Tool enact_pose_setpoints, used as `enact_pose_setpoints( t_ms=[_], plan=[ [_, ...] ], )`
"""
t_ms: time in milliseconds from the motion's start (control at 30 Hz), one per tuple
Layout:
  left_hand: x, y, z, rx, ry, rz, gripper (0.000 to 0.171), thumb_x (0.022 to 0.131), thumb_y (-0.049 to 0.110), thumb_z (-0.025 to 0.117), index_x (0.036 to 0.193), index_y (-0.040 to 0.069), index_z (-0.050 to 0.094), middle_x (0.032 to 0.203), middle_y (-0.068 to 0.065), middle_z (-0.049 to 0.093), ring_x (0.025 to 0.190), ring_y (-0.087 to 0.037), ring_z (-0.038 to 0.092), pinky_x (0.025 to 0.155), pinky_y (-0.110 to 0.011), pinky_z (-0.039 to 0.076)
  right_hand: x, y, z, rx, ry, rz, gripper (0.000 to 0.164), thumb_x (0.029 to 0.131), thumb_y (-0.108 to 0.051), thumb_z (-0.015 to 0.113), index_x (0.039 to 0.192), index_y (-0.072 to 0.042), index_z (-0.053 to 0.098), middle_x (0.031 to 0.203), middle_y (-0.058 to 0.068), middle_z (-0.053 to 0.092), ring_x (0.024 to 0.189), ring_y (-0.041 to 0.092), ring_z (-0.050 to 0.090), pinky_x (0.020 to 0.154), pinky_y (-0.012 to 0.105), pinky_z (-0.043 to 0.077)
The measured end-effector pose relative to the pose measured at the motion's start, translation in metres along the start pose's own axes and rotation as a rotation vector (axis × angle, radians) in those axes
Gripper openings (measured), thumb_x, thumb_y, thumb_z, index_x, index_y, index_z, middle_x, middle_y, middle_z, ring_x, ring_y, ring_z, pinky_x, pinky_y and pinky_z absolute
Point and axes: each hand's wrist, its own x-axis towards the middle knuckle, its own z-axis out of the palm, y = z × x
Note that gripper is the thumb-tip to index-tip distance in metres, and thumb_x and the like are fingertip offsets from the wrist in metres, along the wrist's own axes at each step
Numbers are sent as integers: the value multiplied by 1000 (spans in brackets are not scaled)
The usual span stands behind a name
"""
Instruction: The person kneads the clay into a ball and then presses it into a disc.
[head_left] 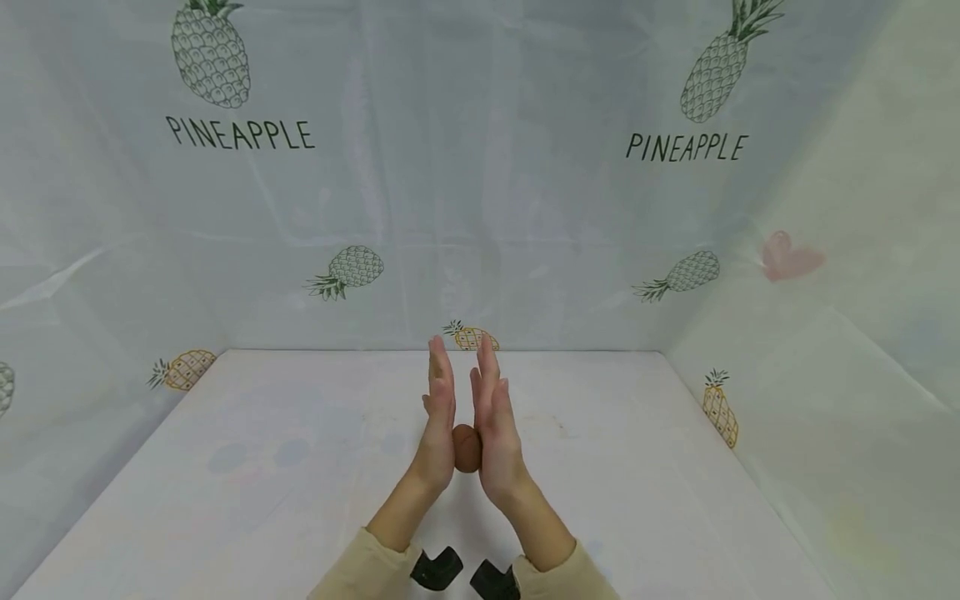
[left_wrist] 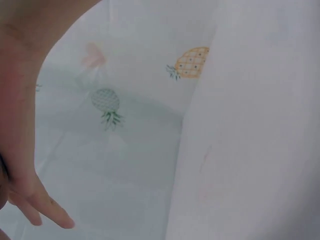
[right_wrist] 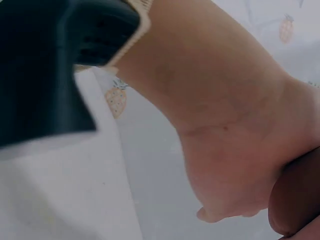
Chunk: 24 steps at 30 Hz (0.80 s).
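Note:
A smooth brown lump [head_left: 467, 450], rounded and like modelling clay, sits between two facing palms. My left hand [head_left: 437, 437] presses it from the left, fingers straight and pointing up and forward. From the other side my right hand [head_left: 498, 437] presses with its fingers also extended. Above the lump the fingers stand apart. In the right wrist view the lump [right_wrist: 296, 197] lies against the heel of the left hand [right_wrist: 227, 172], with a crease near its lower end. Only a sliver of it shows at the left wrist view's edge, beside the right hand [left_wrist: 22, 145].
Beneath the hands is a white tabletop [head_left: 300, 483] with faint marks. A pale curtain [head_left: 480, 167] printed with pineapples encloses the back and sides. Black wrist cameras [head_left: 437, 569] sit on the inner sides of the beige sleeves [head_left: 367, 567].

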Motion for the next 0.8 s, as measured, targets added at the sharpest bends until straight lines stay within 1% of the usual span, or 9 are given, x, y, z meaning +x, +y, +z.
enact_pose_setpoints(
  t_ms=[133,233,333,500,600,667,800],
  plan=[
    [-3,-2,6,20,-55,-16,63,112,52,4,168,32,-17,173,18,-22,160,-12,-24,117,-69,-27,1,-2,-7,25,56,-12,63,113,-53,4,172,-33,-2,177,-12,-5,165,25,-4,131,54,-6],
    [-4,-1,10,14,-79,-18,60,113,50,4,168,37,-16,173,20,-21,160,-12,-24,118,-69,-26,2,-3,-11,31,80,-6,63,112,-55,6,172,-35,-1,177,-12,-4,165,24,-2,131,55,-5],
    [-7,0,13,-5,-92,-11,60,113,49,5,168,38,-14,174,20,-20,161,-13,-23,118,-69,-25,3,-2,-15,28,96,12,63,111,-59,7,171,-39,0,177,-13,-3,165,25,-1,131,57,-5],
    [-11,3,18,-36,-107,3,60,112,50,4,169,38,-14,174,21,-20,160,-13,-24,118,-71,-23,6,-1,-20,42,129,27,64,111,-62,9,171,-41,2,177,-12,-2,165,25,0,131,57,-5],
    [-12,6,19,-59,-107,14,61,111,53,5,168,41,-13,174,21,-20,160,-13,-24,118,-74,-20,6,0,-21,53,131,34,65,111,-63,10,171,-41,2,177,-12,-2,164,24,0,131,56,-4],
    [-12,9,19,-76,-105,21,62,111,56,6,168,42,-13,174,21,-20,161,-14,-24,119,-75,-19,7,2,-22,59,123,34,64,111,-62,10,171,-40,1,177,-11,-1,164,24,-1,131,56,-4],
    [-13,16,18,-102,-103,45,64,110,59,6,168,41,-13,174,18,-21,160,-12,-24,120,-72,-18,7,9,-22,76,103,26,64,113,-59,9,172,-36,0,178,-9,-1,165,25,-1,131,55,-4]
  ],
)
